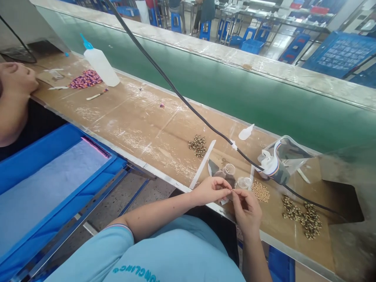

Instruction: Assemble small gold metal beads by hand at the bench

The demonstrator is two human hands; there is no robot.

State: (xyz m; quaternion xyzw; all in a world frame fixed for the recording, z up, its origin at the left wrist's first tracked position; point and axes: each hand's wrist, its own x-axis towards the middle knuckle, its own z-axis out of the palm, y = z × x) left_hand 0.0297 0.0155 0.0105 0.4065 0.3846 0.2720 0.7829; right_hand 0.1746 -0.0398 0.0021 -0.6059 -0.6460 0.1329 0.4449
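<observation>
- Both hands met just left of a pile of beige pieces, the landmark here, over the near edge of the brown-covered surface.
- The fingers of the left hand and right hand were pinched nearly closed, their tips together at a tiny piece too small to identify.
- Two clear cups stood left of the beige pile: the nearer cup just beside it, the farther cup a little beyond; what they held could not be made out.
- Beyond the beige pile, a clear bag with a striped edge gaped open, white crumpled material at its mouth.
- Brass-coloured pieces lay loose on either side of the beige pile, a larger heap to its right and a smaller cluster well to its left.
- Far left of the beige pile, a white bottle with a blue nozzle stood tilted in view, its contents unclear, beside a pink-and-purple heap and near a co-worker's hand.
- A blue tray, well left of the beige pile, contained a pink-and-dark strip at one end.
</observation>
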